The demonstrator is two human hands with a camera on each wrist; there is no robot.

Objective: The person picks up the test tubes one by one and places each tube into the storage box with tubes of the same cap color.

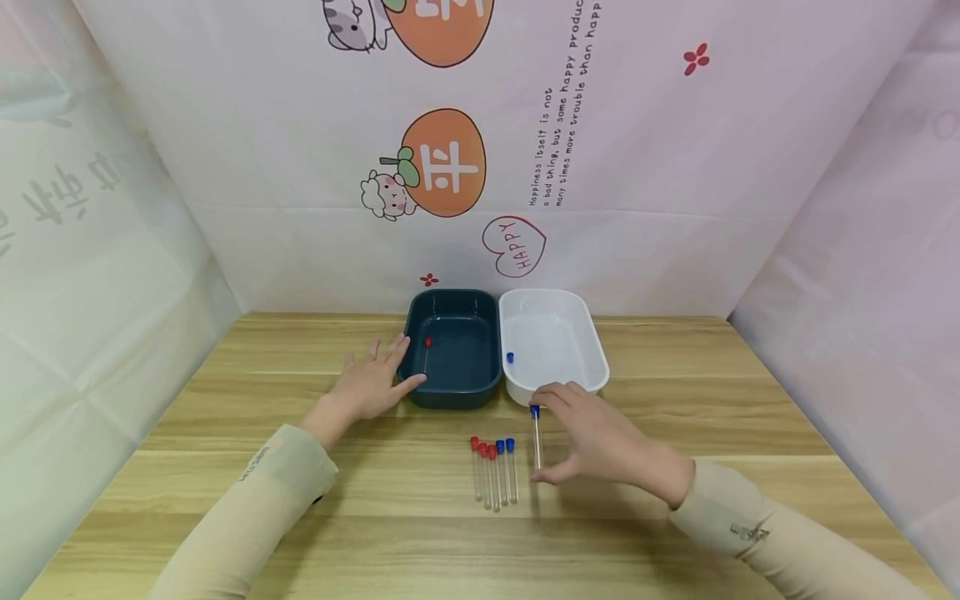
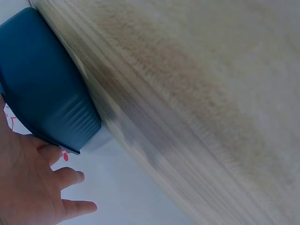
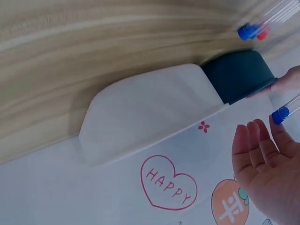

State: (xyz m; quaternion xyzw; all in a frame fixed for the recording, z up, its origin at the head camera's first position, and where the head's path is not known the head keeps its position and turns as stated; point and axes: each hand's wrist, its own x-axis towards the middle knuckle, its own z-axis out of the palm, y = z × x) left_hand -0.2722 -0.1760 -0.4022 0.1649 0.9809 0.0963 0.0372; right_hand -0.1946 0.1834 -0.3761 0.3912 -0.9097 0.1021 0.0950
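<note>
Between thumb and fingertips, my right hand [image 1: 600, 429] pinches a clear test tube with a blue cap [image 1: 536, 437] lengthwise, one end at each. The tube is upright in the head view, close in front of the white bin [image 1: 600, 358]; the right wrist view shows its blue cap [image 3: 280, 116] at a fingertip. My left hand [image 1: 369, 383] rests on the left rim of the dark teal bin [image 1: 457, 398], fingers spread. Inside that bin lies a red-capped tube [image 1: 427, 354]. A blue cap [image 1: 510, 357] shows in the white bin, the rest of that tube hard to make out.
Several test tubes [image 1: 495, 479] lie side by side on the wooden table [image 1: 405, 533], some capped red, others blue. Both bins stand side by side against the printed cloth backdrop [image 1: 637, 208]. Cloth walls [image 1: 97, 250] rise at the sides.
</note>
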